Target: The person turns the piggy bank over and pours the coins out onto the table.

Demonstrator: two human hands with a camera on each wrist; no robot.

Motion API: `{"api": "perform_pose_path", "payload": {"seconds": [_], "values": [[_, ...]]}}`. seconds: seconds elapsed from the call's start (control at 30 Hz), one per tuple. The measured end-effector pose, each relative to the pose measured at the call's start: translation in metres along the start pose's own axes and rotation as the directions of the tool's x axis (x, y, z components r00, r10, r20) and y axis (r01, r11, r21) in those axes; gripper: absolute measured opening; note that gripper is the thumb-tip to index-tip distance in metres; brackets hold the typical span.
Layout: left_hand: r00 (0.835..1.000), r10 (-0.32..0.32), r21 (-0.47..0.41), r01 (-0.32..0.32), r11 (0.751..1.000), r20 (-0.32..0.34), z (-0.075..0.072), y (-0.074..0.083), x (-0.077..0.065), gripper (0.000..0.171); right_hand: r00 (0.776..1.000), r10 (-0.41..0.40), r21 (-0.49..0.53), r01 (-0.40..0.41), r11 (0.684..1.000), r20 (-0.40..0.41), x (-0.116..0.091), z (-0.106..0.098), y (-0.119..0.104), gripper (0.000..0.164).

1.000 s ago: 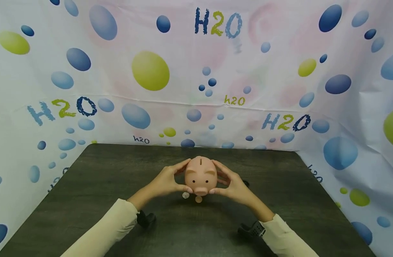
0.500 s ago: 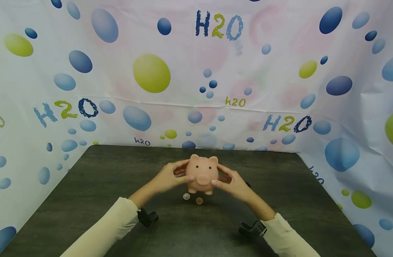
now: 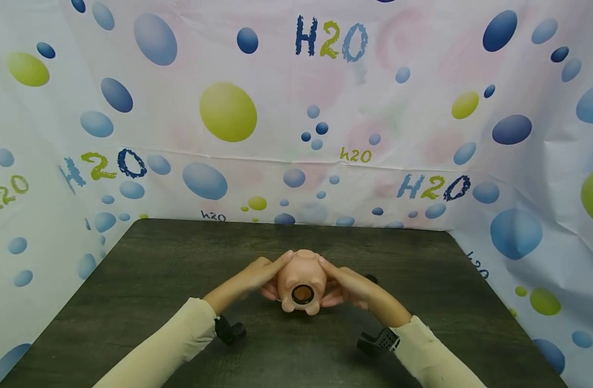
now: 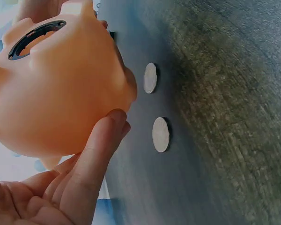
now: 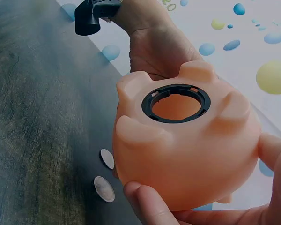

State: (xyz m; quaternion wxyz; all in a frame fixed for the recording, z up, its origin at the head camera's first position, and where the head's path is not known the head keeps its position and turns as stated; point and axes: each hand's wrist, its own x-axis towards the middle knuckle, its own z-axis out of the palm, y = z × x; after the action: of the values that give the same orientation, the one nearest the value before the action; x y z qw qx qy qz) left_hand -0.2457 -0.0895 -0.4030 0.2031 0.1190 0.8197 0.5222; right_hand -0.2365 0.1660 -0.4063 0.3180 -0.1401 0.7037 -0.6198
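Both hands hold a pink piggy bank (image 3: pixel 303 269), tipped back so its belly and stubby feet face the head camera. A round hole with a black rim (image 5: pixel 176 103) lies between the feet, without a cover. My left hand (image 3: pixel 260 275) grips one side and my right hand (image 3: pixel 349 284) the other. Thumb and fingers are spread around the body in both wrist views. Close beside it on the table lie two coins; the left wrist view shows one coin (image 4: pixel 150 78) and a second coin (image 4: pixel 161 134). In the head view the piggy bank and hands hide them.
A small black object (image 3: pixel 371 278) sits behind the right hand, mostly hidden. The dark wooden table (image 3: pixel 189 242) ends at a white backdrop (image 3: pixel 267 70) printed with bubbles. Black wrist cameras hang under both sleeves.
The piggy bank has turned from its face toward the head camera to its belly showing the hole. Both hands have rotated with it and come lower, covering the coins in that view.
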Motion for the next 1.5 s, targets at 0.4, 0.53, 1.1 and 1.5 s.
{"api": "perform_pose_path", "payload": {"seconds": [0.4, 0.53, 1.1, 1.5], "values": [[1.0, -0.029, -0.015, 0.029, 0.999, 0.012, -0.004, 0.001, 0.002, 0.074, 0.998, 0.054, 0.056, -0.053, 0.997, -0.021, 0.005, 0.001, 0.0, 0.079], [1.0, -0.017, 0.006, 0.017, 1.0, 0.005, -0.01, 0.011, 0.005, 0.071, 0.999, 0.041, 0.066, -0.039, 0.997, -0.03, 0.007, -0.003, -0.011, 0.076], [0.764, 0.643, 0.154, -0.63, 0.761, -0.048, -0.028, 0.036, -0.013, 0.088, 0.742, -0.664, -0.452, 0.565, 0.691, -0.088, -0.029, 0.01, -0.053, 0.083], [0.865, 0.501, 0.196, -0.486, 0.851, -0.028, -0.012, -0.002, -0.011, 0.087, 0.835, -0.548, -0.23, 0.524, 0.82, -0.051, -0.002, 0.002, 0.01, 0.091]]}}
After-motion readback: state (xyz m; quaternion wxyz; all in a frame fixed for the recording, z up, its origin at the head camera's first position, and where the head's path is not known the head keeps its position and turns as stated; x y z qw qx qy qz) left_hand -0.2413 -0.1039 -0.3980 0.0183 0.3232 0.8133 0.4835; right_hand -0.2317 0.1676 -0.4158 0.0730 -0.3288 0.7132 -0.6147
